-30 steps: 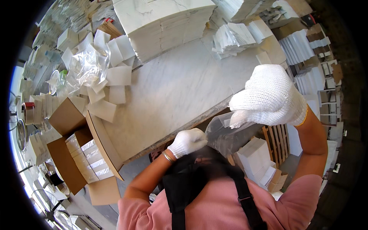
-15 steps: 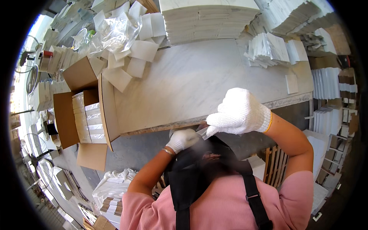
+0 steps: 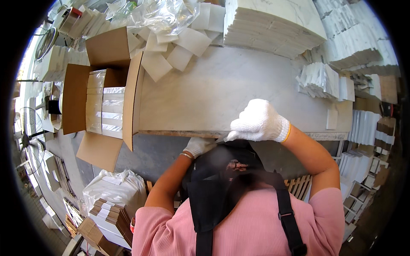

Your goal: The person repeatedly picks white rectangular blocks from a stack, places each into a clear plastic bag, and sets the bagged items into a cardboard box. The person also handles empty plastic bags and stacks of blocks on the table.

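Note:
White knit gloves cover both of my hands, which meet close to my body at the table's point(image 3: 192, 85) front edge. My right hand point(image 3: 258, 121) is closed, thumb and fingers pressed together over the edge. Lower and to the left, my left hand point(image 3: 197, 146) is curled in. Its fingertips are partly hidden behind dark, blurred gear below my head. A thin pale sliver shows between the two hands, too small to name. To their left stands an open cardboard box point(image 3: 132, 100) holding wrapped white packs point(image 3: 112, 109).
Loose translucent sheets point(image 3: 156, 66) and crumpled clear plastic point(image 3: 164, 17) lie at the back left. A tall stack of marble tiles point(image 3: 273, 27) stands at the back, smaller tile stacks point(image 3: 318, 79) at right. A white plastic sack point(image 3: 115, 187) sits at lower left, beside folded cardboard point(image 3: 113, 217).
The view has shifted, so the box and table sit farther right. A clear strip seen between my hands earlier now barely shows. Both hands stay closed near the table edge.

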Demonstrator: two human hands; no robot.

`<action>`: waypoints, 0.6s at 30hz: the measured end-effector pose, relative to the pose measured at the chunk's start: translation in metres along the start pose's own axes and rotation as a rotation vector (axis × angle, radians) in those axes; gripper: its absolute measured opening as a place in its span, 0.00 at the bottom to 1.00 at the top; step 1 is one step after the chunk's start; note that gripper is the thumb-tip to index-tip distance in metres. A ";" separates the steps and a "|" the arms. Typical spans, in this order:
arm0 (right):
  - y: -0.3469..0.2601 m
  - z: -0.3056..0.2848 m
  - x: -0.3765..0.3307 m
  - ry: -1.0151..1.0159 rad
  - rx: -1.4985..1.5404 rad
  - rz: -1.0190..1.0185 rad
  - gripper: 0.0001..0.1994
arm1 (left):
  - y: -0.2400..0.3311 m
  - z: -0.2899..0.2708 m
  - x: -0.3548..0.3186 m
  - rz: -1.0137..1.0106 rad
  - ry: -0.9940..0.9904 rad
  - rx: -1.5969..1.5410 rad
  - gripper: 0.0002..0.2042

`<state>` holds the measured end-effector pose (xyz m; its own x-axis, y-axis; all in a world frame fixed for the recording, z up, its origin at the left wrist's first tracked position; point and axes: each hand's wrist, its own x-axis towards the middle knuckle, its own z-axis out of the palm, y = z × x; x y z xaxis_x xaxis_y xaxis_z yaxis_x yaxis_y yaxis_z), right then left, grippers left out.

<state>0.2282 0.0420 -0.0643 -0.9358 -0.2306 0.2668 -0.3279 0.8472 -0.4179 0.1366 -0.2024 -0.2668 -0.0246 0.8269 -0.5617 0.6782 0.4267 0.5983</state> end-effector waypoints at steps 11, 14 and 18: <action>0.022 0.012 0.030 0.013 0.047 0.068 0.15 | -0.055 0.025 0.008 0.015 0.095 -0.043 0.31; 0.036 0.014 0.040 0.017 0.087 0.054 0.16 | -0.049 0.013 -0.014 -0.075 0.312 -0.066 0.27; 0.052 0.016 0.047 0.086 0.144 0.059 0.15 | -0.026 -0.040 -0.071 -0.345 -0.186 -0.066 0.21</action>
<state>0.1655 0.0675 -0.0878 -0.9414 -0.1356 0.3089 -0.2939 0.7793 -0.5535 0.0913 -0.2575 -0.2192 -0.1053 0.5531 -0.8264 0.6044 0.6955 0.3886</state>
